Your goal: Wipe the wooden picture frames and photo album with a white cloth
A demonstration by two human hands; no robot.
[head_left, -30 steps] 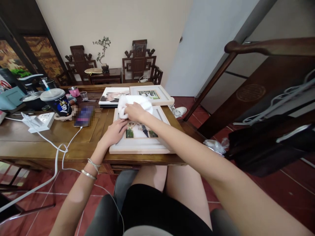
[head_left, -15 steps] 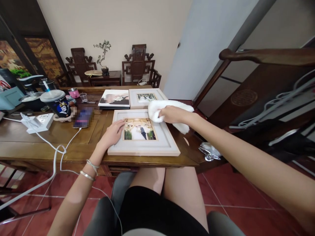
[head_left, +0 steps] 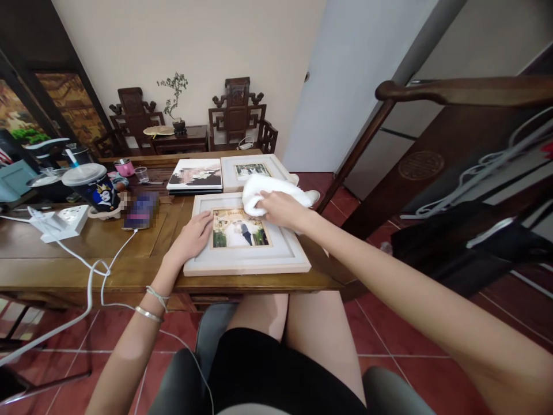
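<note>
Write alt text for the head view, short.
Seated at a wooden desk, a person presses a white cloth onto a white picture frame with the right hand, while the left hand rests flat on the frame's left edge.

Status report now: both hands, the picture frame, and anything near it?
Left hand flat on large white wooden picture frame. Right hand grips white cloth on its upper right corner. Second white frame behind, close.

white cloth (head_left: 270, 187) bunched on pale picture frame (head_left: 246, 262); frame flat on desk
</note>
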